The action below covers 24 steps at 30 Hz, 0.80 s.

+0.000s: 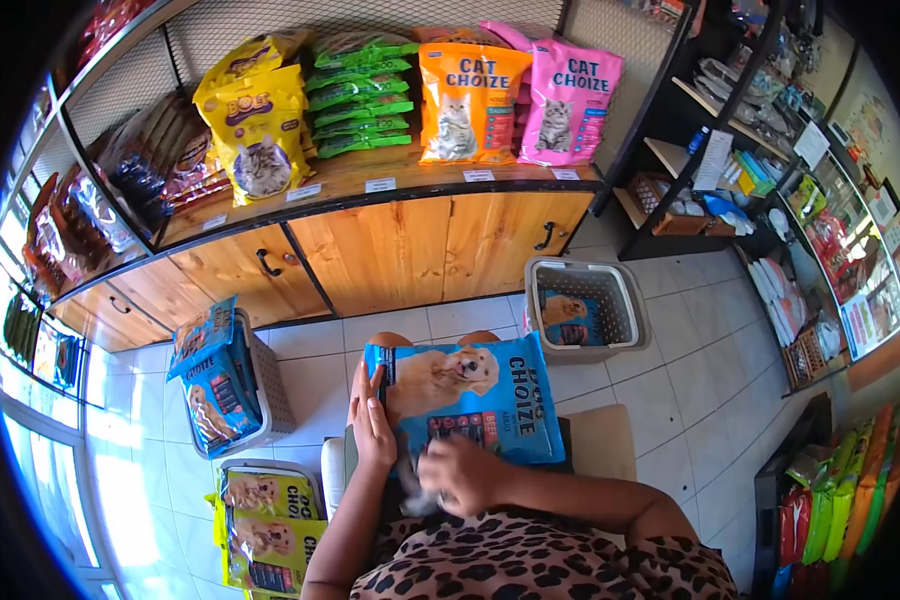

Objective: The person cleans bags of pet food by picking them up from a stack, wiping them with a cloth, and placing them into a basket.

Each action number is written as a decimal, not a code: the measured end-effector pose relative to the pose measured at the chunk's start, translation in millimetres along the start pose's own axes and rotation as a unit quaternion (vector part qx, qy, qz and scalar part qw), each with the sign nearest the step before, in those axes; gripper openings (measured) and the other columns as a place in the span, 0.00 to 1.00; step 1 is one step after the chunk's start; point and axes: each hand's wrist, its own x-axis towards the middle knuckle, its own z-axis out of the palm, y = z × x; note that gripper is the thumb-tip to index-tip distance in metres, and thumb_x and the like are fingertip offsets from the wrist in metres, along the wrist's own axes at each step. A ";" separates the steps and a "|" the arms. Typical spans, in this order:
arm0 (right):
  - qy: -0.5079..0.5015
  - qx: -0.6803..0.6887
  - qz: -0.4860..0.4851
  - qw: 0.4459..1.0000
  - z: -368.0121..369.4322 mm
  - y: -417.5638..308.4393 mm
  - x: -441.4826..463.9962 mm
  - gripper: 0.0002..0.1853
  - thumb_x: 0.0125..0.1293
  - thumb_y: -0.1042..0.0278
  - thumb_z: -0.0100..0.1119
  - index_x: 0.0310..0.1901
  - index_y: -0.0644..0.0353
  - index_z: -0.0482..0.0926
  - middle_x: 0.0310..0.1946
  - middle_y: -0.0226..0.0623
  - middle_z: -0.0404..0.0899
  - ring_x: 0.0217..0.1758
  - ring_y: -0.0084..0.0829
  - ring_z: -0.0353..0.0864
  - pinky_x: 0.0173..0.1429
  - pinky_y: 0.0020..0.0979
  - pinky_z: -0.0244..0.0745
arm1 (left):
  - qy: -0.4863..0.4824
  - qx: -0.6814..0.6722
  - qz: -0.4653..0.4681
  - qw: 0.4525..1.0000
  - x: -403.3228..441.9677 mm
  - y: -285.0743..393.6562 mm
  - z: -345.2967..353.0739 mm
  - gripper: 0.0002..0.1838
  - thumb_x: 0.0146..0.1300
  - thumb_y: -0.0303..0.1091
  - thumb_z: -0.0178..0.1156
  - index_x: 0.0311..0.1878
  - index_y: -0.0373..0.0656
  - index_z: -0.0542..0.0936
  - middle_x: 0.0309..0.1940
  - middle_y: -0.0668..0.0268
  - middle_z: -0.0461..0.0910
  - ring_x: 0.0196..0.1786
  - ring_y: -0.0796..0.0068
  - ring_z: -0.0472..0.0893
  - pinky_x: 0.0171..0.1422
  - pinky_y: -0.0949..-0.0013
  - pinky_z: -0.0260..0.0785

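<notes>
A blue Dog Choize dog food bag (pixel 450 375) with a golden dog on it lies across my lap, its lettering turned sideways. My left hand (pixel 372 425) holds the bag's left edge, with the fingers extended along that side. Over the bag's lower edge, my right hand (pixel 460 475) is closed on a grey cloth-like thing (pixel 420 495), smeared by motion. Part of the bag's lower side is hidden behind the right hand and forearm.
Left of me stand a basket of blue bags (pixel 282 385) and another with yellow-green bags (pixel 260 530). Ahead right is a grey basket (pixel 620 300) with a blue bag inside. A wooden cabinet (pixel 390 250) bears cat food bags; shelves (pixel 670 155) stand at right.
</notes>
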 end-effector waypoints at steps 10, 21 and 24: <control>0.107 -0.140 0.166 0.970 -39.7 66.0 36.4 0.11 0.45 0.67 0.62 0.33 0.52 0.77 0.35 0.30 0.72 0.40 0.35 0.70 0.48 0.42 0.64 | 0.083 -0.243 -0.048 0.965 -3.6 -5.4 12.6 0.35 0.76 0.52 0.30 0.78 0.49 0.32 0.75 0.46 0.48 0.72 0.45 0.61 0.74 0.50 0.50; 0.031 -0.034 0.099 0.994 -9.4 151.0 129.9 0.06 0.49 0.70 0.60 0.31 0.58 0.80 0.29 0.36 0.74 0.26 0.36 0.67 0.36 0.36 0.71 | 0.126 -0.456 -0.054 0.879 -6.2 -19.1 8.2 0.37 0.73 0.58 0.32 0.78 0.61 0.32 0.75 0.49 0.51 0.73 0.47 0.60 0.75 0.51 0.50; -0.050 0.017 -0.033 0.998 0.4 76.2 117.2 0.06 0.46 0.71 0.61 0.29 0.57 0.79 0.30 0.36 0.74 0.34 0.36 0.72 0.40 0.38 0.71 | 0.090 -0.506 -0.048 0.857 -10.2 -32.0 -8.2 0.36 0.72 0.60 0.34 0.78 0.64 0.36 0.75 0.51 0.51 0.72 0.47 0.61 0.74 0.50 0.52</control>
